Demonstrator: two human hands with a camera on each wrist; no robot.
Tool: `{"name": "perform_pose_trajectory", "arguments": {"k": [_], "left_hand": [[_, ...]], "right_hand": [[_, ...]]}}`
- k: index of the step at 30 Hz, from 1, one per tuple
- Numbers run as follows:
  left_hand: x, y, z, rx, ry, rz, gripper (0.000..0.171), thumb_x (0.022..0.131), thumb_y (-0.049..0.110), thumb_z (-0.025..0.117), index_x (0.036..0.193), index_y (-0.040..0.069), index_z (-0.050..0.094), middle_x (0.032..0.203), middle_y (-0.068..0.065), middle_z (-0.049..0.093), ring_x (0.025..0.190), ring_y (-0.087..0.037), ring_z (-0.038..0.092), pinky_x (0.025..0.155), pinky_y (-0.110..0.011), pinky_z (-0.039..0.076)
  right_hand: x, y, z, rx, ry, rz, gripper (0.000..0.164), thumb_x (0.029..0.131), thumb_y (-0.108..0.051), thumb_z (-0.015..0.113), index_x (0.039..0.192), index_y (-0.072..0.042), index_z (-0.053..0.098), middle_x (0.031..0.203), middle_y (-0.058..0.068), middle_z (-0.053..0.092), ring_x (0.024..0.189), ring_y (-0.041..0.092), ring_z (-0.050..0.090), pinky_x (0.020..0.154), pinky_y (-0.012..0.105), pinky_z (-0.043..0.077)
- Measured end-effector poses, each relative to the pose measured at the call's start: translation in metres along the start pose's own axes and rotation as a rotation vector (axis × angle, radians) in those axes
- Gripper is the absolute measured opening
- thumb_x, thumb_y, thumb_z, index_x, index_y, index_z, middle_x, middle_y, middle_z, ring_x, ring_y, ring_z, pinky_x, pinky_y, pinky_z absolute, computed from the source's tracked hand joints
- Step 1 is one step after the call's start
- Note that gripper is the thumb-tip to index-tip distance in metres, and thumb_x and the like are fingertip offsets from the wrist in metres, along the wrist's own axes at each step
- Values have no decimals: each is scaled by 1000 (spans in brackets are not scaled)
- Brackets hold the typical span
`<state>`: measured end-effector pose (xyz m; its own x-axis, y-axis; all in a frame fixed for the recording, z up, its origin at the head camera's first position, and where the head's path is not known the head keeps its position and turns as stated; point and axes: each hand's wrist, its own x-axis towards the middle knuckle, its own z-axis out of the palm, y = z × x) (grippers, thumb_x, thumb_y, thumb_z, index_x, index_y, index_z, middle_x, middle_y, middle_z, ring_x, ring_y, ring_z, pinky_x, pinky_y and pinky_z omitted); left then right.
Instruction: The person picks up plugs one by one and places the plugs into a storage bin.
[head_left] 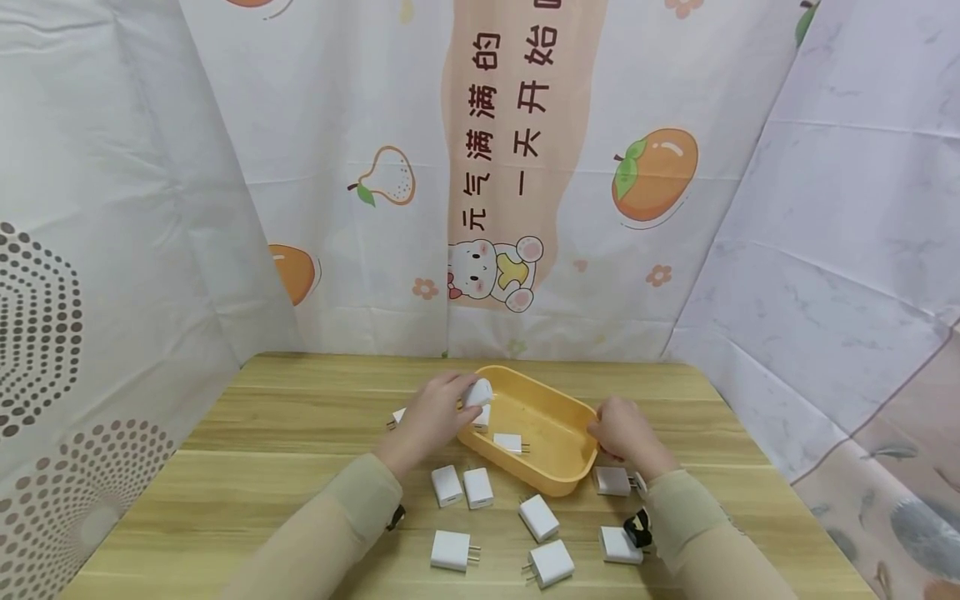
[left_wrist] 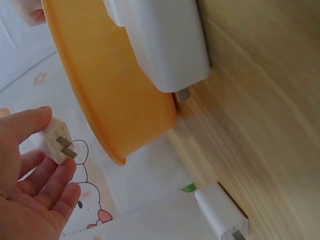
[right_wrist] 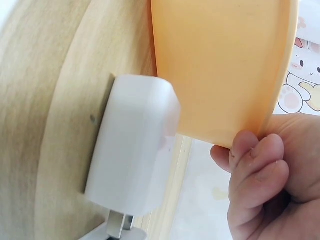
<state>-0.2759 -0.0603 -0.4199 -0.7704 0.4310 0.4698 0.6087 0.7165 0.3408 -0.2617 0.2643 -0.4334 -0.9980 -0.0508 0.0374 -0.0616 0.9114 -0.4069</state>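
Between its thumb and fingers my left hand (head_left: 438, 411) pinches a white charger plug (head_left: 477, 392), held over the left end of an orange plastic basin (head_left: 551, 396). The two flat prongs of that charger plug (left_wrist: 58, 135) point away from the palm in the left wrist view. My right hand (head_left: 624, 431) grips the rim at the basin's right end; in the right wrist view its curled fingers (right_wrist: 260, 170) lie against the basin wall (right_wrist: 220, 65). Inside the basin are a charger plug (head_left: 507, 443) lying flat and another (head_left: 482, 418) at the left end, partly behind the held one.
Several more white charger plugs lie on the wooden table (head_left: 262, 467) in front of the basin, including one (head_left: 451, 551) at front left and one (head_left: 551, 563) at front middle. Another charger plug (head_left: 612, 481) sits below my right hand. A printed curtain (head_left: 360, 250) hangs behind the table.
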Motion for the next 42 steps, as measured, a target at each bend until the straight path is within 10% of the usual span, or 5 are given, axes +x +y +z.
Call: {"name": "perform_pose_trajectory", "arguments": {"k": [10,42], "left_hand": [[24,11,8,64,-90,-3,42,91,26,80,128,11,68,117,-7,68,102,-25,65,83,-38,56],[35,24,25,180,-279,12,25,89,31,81,105,14,72,94,1,65,86,-16,60,75,-34,52]], "right_hand": [[0,1,-1,-29,11,-27,35,88,-9,59,54,-11,51,40,-3,47,35,11,44,40,24,36],[-1,-1,-1,-27,10,-15,34,88,-8,59,55,-11,51,40,-3,47,35,10,44,39,23,36]]}}
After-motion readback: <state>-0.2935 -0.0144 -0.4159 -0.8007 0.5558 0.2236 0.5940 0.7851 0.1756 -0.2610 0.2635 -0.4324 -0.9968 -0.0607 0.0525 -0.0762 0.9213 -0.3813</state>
